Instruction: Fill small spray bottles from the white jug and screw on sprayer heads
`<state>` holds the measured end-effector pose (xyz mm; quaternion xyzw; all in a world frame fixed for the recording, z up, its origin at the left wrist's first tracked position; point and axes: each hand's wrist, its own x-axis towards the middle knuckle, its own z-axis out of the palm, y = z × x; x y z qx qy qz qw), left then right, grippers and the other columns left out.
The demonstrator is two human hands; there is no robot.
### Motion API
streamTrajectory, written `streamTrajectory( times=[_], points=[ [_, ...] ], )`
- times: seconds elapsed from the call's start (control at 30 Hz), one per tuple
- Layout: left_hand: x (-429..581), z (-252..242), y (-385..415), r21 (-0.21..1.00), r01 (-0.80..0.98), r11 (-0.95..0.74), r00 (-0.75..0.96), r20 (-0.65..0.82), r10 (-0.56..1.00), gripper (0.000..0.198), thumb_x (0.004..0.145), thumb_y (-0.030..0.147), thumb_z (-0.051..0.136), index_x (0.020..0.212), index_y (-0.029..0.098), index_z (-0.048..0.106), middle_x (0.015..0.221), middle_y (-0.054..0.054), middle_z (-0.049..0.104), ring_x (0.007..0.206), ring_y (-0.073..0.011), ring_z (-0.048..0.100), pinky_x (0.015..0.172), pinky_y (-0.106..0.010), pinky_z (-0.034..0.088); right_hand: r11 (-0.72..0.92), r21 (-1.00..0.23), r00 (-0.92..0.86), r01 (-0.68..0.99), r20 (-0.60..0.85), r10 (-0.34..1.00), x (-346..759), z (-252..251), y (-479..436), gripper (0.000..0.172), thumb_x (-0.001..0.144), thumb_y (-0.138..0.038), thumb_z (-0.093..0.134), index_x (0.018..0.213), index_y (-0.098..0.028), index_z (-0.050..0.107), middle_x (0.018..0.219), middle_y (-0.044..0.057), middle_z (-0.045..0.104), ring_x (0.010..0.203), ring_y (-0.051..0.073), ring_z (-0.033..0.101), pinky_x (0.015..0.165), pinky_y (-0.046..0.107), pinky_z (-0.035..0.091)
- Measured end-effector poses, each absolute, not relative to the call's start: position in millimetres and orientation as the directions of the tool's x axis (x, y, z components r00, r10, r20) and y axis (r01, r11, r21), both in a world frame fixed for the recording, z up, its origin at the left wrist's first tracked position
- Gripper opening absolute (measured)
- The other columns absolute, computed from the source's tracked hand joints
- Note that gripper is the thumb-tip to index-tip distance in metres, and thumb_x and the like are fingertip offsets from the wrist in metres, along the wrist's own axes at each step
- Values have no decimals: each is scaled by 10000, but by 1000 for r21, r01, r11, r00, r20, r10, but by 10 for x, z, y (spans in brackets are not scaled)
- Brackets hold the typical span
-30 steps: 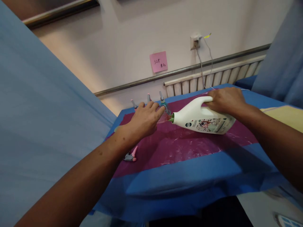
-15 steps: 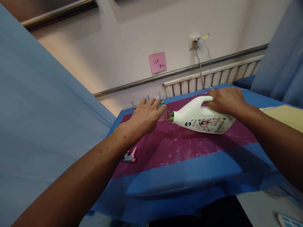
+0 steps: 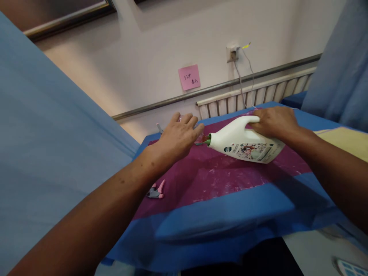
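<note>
My right hand [image 3: 274,120] is closed around the handle of a white detergent jug [image 3: 244,143]. The jug is tipped nearly on its side, its green-lined mouth pointing left. At that mouth, my left hand [image 3: 182,134] curves its fingers around a clear bottle [image 3: 200,137], which the hand mostly hides. Whether liquid is flowing between them I cannot tell. Nearer to me, partly behind my left forearm, a pink and grey spray trigger head [image 3: 156,190] lies on the purple plastic sheet [image 3: 218,176]. Beyond my left hand a grey tip [image 3: 159,128] sticks up.
A blue cloth [image 3: 224,218] covers the table under the sheet. Yellow cloth [image 3: 342,142] lies at the right. Blue curtains [image 3: 57,126] hang on both sides. Behind the table are a radiator [image 3: 258,94], a rail, a socket [image 3: 232,53] with cables and a pink note [image 3: 189,77].
My left hand has shifted slightly up and right, and two grey tips behind it are now hidden. The jug stays tipped in my right hand. The view has moved slightly.
</note>
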<state>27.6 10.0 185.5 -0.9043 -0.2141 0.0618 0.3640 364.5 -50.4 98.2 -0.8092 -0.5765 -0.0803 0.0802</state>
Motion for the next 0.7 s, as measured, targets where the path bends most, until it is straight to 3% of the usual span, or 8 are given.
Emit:
streamTrajectory(
  times=[0.23, 0.7],
  points=[
    [394, 1970, 63, -690, 313, -652, 919, 46, 392, 452, 1052, 56, 525, 1457, 208, 654, 1446, -165, 683, 1371, -377, 596, 1130, -519, 403, -340, -62, 345, 938, 219, 913, 3704, 969, -532, 760, 1007, -811, 506, 1412, -249, 819, 1218, 221, 833, 976, 375, 703, 750, 428, 356],
    [621, 2158, -12, -708, 317, -631, 921, 69, 384, 455, 1071, 145, 578, 1506, 258, 653, 1415, -134, 686, 1407, -373, 565, 1205, -552, 386, -348, -174, 383, 921, 250, 889, 3845, 927, -628, 595, 1051, -700, 530, 1346, -289, 843, 1184, 202, 843, 928, 344, 671, 755, 431, 339]
  ],
)
